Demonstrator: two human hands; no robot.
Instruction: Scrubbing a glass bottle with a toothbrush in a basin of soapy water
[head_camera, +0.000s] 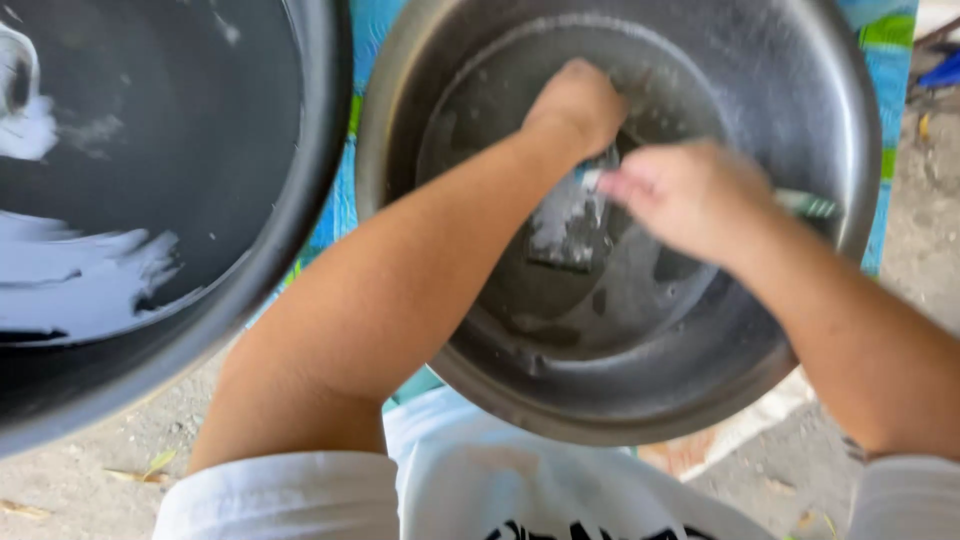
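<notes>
Outdoor wash-up spot at a home, down at ground level.

A wide metal basin (620, 220) sits on a bright blue-green mat (345, 200), and around the basin the ground (780, 470) is bare, gritty concrete strewn with dry leaf scraps. Just left of the basin, touching the same mat, stands a big dark basin (200, 150) streaked with white suds. Inside the metal basin lie shallow water and soap foam. Daylight falls on everything, with no counter, sink or tap beside the basin. Below the basin, white sleeves (270, 495) and bare forearms show a person crouched low over it.
</notes>
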